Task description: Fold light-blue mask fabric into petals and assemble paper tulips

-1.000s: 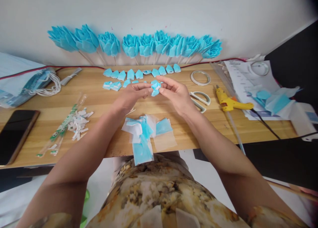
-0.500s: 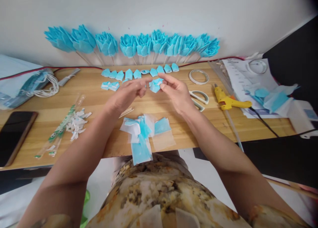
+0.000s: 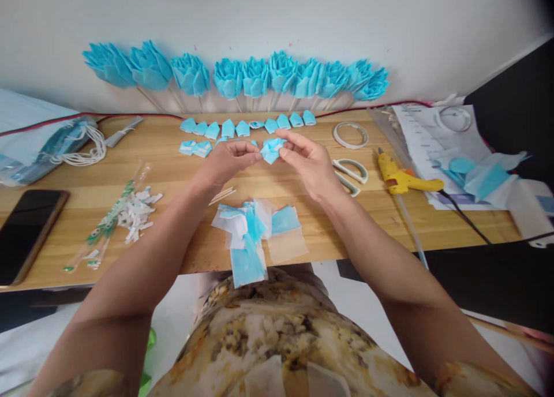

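The wooden desk (image 3: pixel 173 172) crosses the middle of the frame. At right, a paper (image 3: pixel 418 134) has print too small to read. Near the center, the left hand (image 3: pixel 229 161) and right hand (image 3: pixel 306 159) pinch a folded blue piece (image 3: pixel 271 150) between their fingers (image 3: pixel 292 157).

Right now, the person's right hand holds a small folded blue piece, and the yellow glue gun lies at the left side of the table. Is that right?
Not quite: the yellow glue gun lies at the right side of the table, as the head view shows. The person's right hand does hold a small folded blue piece.
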### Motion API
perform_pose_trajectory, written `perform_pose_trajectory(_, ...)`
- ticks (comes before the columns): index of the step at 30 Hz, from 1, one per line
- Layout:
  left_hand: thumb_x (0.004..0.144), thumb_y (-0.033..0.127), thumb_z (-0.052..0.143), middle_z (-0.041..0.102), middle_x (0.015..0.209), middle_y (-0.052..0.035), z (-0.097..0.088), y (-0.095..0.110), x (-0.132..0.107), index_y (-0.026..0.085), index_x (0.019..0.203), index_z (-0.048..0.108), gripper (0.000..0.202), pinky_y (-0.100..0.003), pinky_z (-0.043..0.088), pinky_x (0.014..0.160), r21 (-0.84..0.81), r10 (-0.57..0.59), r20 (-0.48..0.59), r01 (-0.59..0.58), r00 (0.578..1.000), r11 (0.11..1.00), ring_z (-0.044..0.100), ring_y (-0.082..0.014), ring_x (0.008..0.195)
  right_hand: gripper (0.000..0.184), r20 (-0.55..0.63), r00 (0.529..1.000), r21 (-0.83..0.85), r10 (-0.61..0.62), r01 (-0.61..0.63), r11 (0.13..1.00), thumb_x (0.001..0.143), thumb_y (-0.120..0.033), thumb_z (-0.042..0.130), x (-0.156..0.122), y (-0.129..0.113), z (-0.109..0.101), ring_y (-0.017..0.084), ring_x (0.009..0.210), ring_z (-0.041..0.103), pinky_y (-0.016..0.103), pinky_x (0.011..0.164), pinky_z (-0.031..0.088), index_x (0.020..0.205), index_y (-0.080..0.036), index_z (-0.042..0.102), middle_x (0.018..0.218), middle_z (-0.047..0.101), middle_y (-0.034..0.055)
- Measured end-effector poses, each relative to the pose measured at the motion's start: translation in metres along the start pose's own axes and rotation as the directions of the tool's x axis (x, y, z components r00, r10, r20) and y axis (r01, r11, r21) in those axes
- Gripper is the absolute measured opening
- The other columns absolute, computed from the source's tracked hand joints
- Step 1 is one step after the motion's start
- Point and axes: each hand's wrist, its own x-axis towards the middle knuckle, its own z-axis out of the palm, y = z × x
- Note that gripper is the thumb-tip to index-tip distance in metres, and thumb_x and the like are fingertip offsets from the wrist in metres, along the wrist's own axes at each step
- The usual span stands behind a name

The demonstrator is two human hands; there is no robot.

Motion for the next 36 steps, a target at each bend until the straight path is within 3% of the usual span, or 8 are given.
perform_pose_trajectory(11,0.07,0.032,0.071,0.054,0.06,0.0016,-0.005,0.004,0.0,0.019,0.068,0.067,0.014,-0.028,0.035,0.061,0.012,0.007,-0.004,-0.007,1.0,1.0,0.044,-0.0115,0.061,0.036,0.053,0.995,0.078,0.089,-0.093,0.993,0.083,-0.041,0.072,-0.002,-0.01,-0.001,0.02,0.108,0.068,0.039,0.099,0.054,0.114,-0.023,0.076,0.11,0.077,0.003)
perform_pose_trajectory(15,0.068,0.032,0.071,0.057,0.064,0.0014,-0.005,0.006,-0.001,0.018,0.068,0.067,0.014,-0.027,0.036,0.062,-0.002,0.004,0.035,-0.004,0.999,1.0,0.046,-0.011,0.062,0.038,0.098,0.989,0.111,0.112,-0.122,0.986,0.089,-0.045,0.064,-0.003,-0.013,-0.004,0.022,0.113,0.068,0.041,0.101,0.054,0.12,-0.026,0.074,0.117,0.076,0.0035)
perform_pose_trajectory(20,0.068,0.03,0.072,0.06,0.066,0.002,-0.003,0.009,-0.003,0.018,0.067,0.067,0.013,-0.027,0.039,0.066,0.018,-0.005,0.063,0.004,0.998,1.0,0.047,-0.0107,0.064,0.038,0.113,0.989,0.094,0.097,-0.108,0.99,0.084,-0.039,0.07,-0.005,-0.015,-0.003,0.023,0.118,0.065,0.044,0.108,0.05,0.119,-0.025,0.074,0.123,0.074,0.0038)
perform_pose_trajectory(27,0.068,0.034,0.073,0.062,0.068,0.0018,-0.002,0.01,-0.004,0.018,0.068,0.069,0.017,-0.027,0.041,0.069,0.035,-0.003,0.087,0.0,0.996,0.999,0.05,-0.0115,0.068,0.04,0.145,0.987,0.01,0.067,-0.069,0.998,0.083,-0.035,0.071,-0.005,-0.014,-0.003,0.022,0.113,0.067,0.046,0.106,0.051,0.121,-0.025,0.073,0.117,0.076,0.0031)
perform_pose_trajectory(36,0.07,0.034,0.074,0.062,0.068,0.0017,-0.001,0.011,-0.005,0.018,0.07,0.068,0.017,-0.028,0.044,0.073,0.051,0.009,0.086,-0.014,0.996,0.999,0.053,-0.0125,0.07,0.042,0.175,0.982,0.009,0.073,-0.076,0.997,0.082,-0.031,0.071,-0.004,-0.009,-0.002,0.019,0.098,0.067,0.039,0.094,0.054,0.122,-0.023,0.073,0.105,0.076,0.0024)
